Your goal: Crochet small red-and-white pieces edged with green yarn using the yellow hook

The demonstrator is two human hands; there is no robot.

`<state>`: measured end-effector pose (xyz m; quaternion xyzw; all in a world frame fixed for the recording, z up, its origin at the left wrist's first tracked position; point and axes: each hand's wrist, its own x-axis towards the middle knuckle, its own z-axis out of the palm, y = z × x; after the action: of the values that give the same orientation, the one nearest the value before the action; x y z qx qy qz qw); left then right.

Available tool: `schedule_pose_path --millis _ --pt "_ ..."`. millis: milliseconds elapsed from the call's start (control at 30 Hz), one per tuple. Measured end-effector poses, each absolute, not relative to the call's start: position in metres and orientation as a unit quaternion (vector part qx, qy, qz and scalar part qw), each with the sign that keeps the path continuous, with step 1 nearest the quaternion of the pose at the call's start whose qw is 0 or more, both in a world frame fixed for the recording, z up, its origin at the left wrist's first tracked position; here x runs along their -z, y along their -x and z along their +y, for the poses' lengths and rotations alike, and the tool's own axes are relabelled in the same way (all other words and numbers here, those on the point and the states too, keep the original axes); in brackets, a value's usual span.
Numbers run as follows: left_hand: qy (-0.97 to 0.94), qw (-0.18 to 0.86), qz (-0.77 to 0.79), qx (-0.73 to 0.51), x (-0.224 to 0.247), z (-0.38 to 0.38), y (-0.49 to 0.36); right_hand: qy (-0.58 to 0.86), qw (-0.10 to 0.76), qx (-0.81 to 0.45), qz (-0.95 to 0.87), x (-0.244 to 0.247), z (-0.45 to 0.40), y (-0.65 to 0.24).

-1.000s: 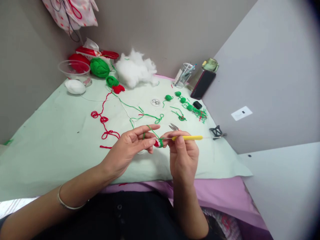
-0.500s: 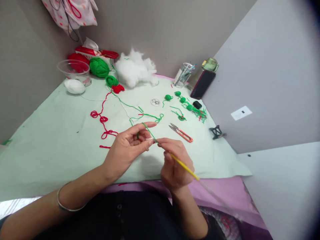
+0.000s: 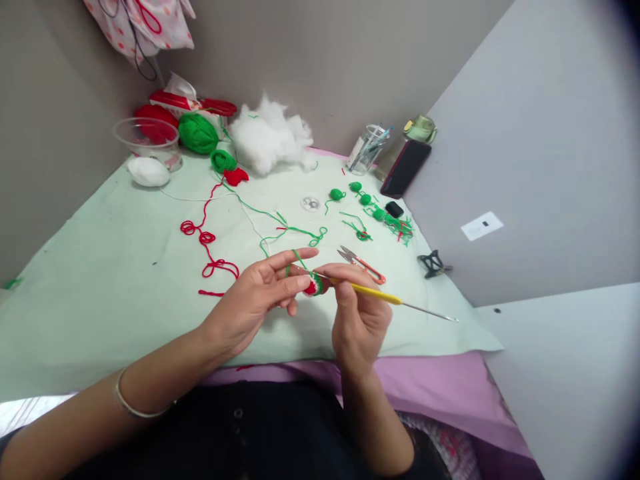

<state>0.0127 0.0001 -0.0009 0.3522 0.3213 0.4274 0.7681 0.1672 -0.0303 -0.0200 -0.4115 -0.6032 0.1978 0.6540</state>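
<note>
My left hand (image 3: 260, 293) pinches a small crochet piece (image 3: 313, 285) between thumb and fingers; it is red in the middle with white and green around it. Green yarn (image 3: 296, 255) loops over the stretched index finger of that hand. My right hand (image 3: 361, 310) grips a crochet hook (image 3: 373, 291) by its yellow handle, the far metal end pointing right. The hook's working end lies at the green edge of the piece, partly hidden by fingers. Just beyond my right hand are orange thread snips (image 3: 367, 267).
Red yarn (image 3: 207, 237) trails across the left side. Behind lie a green yarn ball (image 3: 199, 133), white stuffing (image 3: 270, 137) and a clear tub (image 3: 150, 143). Small green crocheted balls (image 3: 365, 199), a phone (image 3: 407, 170) and a cup of pens (image 3: 367, 150) stand to the right.
The hook has swung from slanting down to lying nearly level. The crochet piece has turned, showing its red middle and green edge. My left hand has shifted slightly right.
</note>
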Motion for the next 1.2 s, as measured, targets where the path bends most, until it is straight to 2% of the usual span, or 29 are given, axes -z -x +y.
schedule_pose_path --millis 100,167,233,400,567,700,1200 --pt "-0.368 0.75 0.324 -0.444 0.005 -0.002 -0.016 0.441 0.61 -0.107 -0.65 0.027 -0.032 -0.167" --pt "-0.342 0.775 0.314 -0.429 0.006 -0.001 -0.016 0.436 0.584 -0.022 -0.685 0.032 -0.034 -0.168" --pt "-0.293 0.81 0.304 -0.407 0.005 0.001 -0.015 0.432 0.585 0.011 -0.687 0.033 -0.035 -0.17" --pt "-0.268 0.813 0.302 -0.419 0.0 0.004 -0.012 0.417 0.691 -0.205 -0.554 0.024 -0.031 -0.173" --pt "-0.337 0.78 0.32 -0.419 0.0 -0.002 -0.014 0.428 0.648 -0.282 -0.563 0.022 -0.028 -0.173" --pt "-0.361 0.778 0.312 -0.408 0.001 -0.002 -0.013 0.404 0.672 -0.348 -0.515 0.022 -0.026 -0.177" --pt "-0.374 0.771 0.31 -0.411 -0.006 -0.003 -0.013 0.392 0.669 -0.332 -0.537 0.021 -0.027 -0.178"
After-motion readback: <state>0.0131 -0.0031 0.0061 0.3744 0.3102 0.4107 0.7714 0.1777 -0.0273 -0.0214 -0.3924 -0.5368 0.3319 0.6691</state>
